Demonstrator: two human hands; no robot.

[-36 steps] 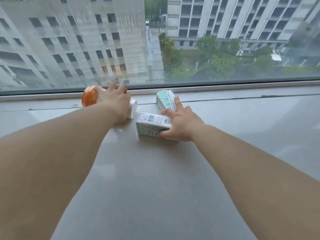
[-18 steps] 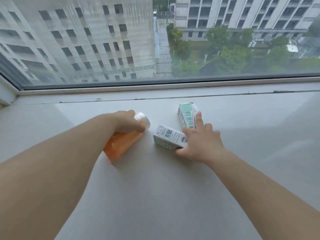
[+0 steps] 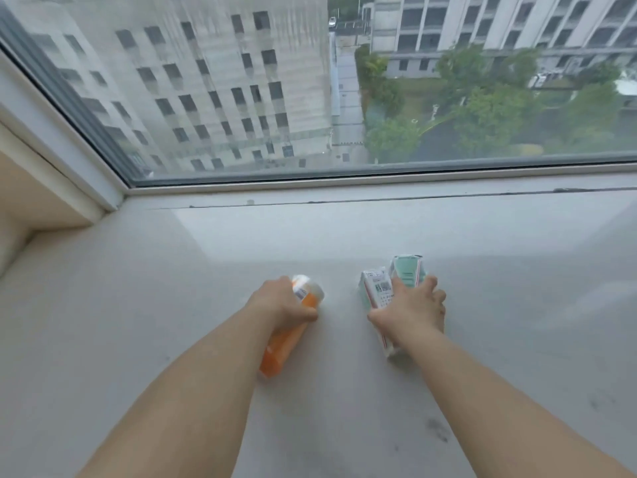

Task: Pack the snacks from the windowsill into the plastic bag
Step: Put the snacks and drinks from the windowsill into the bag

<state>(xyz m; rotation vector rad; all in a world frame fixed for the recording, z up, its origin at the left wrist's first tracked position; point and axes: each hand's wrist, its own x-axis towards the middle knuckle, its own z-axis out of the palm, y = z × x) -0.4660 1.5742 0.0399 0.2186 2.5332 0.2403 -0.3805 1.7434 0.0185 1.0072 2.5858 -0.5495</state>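
Observation:
My left hand [image 3: 281,305] is closed around an orange bottle [image 3: 284,346] with a white cap, holding it tilted over the grey windowsill [image 3: 172,305]. My right hand [image 3: 412,310] grips two small white and green cartons together: one carton [image 3: 377,291] with a printed code facing me and a second carton [image 3: 408,270] just behind it. Both hands sit side by side, a short gap apart. No plastic bag is in view.
The window glass [image 3: 344,98] and its frame rail [image 3: 344,182] run along the back of the sill. A beige wall corner [image 3: 31,198] closes the left side. Dark smudges [image 3: 437,429] mark the sill near my right forearm.
Both hands have pulled back from the window toward me. My right hand has gathered the two cartons into one grip. The bottle has swung from lying by the glass to tilted in my left hand.

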